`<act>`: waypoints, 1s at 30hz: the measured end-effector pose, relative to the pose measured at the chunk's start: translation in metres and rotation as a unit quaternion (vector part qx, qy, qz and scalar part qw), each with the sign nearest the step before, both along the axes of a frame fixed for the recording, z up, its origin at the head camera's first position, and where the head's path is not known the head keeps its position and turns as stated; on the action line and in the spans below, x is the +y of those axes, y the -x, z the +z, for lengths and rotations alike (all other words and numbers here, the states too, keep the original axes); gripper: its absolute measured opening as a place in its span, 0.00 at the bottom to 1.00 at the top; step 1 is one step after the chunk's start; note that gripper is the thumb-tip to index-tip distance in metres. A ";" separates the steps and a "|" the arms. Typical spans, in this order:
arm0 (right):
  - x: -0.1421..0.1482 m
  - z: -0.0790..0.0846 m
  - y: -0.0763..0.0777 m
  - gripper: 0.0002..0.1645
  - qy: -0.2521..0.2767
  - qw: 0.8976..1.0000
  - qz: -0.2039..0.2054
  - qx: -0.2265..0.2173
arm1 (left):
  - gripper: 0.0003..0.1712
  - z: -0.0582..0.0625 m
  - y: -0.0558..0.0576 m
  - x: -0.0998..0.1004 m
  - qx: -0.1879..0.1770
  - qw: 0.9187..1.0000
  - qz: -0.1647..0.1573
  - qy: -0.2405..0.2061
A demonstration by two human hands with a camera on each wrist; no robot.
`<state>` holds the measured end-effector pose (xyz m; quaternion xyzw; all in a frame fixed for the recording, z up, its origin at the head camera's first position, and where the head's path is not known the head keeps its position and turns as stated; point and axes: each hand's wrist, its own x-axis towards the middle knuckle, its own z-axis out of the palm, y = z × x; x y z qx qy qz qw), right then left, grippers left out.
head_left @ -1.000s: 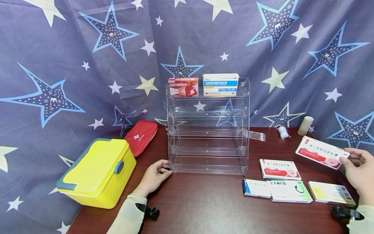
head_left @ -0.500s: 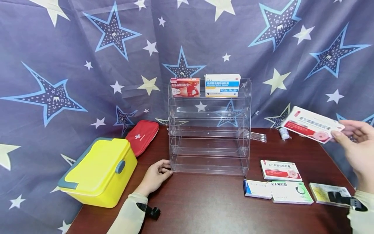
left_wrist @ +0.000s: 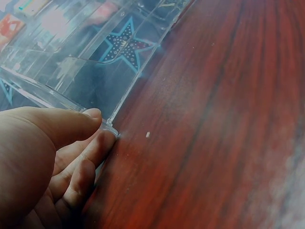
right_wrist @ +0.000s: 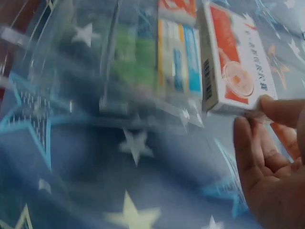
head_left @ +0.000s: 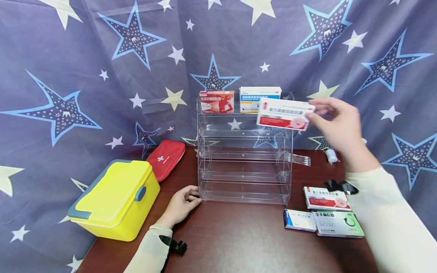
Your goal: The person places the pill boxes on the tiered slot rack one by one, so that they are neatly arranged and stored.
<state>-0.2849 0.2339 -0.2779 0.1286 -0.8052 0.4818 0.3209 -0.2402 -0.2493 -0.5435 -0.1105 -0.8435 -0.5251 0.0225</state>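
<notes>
A clear tiered display rack [head_left: 244, 176] stands on the table. My left hand [head_left: 182, 204] pinches its lower left front corner, thumb on one side and fingers on the other, as the left wrist view shows. My right hand [head_left: 338, 127] holds a white and red medicine box [head_left: 283, 113] by its right end, between thumb and fingers. In the head view this box overlaps the right side of the rack's upper tiers. On the top tier sit a red medicine box [head_left: 216, 102] and a white, blue and yellow medicine box [head_left: 260, 93], the latter partly hidden by the held box.
Right of the rack lie another white and red box [head_left: 324, 198], a blue and white box [head_left: 300, 220] and a green and white box [head_left: 338, 223]. A yellow lidded case [head_left: 112, 197] and a red first-aid pouch [head_left: 166, 160] stand left. Behind are swabs [head_left: 301, 159].
My right hand has carried the white and red box left, from the right side to the rack's upper tiers. The forearm now covers the yellow box on the table. The left hand stays put.
</notes>
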 end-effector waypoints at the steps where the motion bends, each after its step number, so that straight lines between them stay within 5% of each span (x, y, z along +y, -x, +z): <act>1: -0.011 0.002 0.006 0.20 -0.009 1.000 0.003 -0.002 | 0.20 0.000 0.000 0.000 -0.001 1.000 0.000 -0.001; 13: -0.101 -0.008 0.058 0.15 -0.045 0.997 0.037 -0.055 | 0.20 -0.002 0.001 0.000 0.011 1.000 -0.002 -0.005; 30: -0.154 -0.027 0.074 0.15 -0.048 0.994 0.078 -0.066 | 0.20 0.000 0.000 0.000 0.005 1.000 -0.003 -0.004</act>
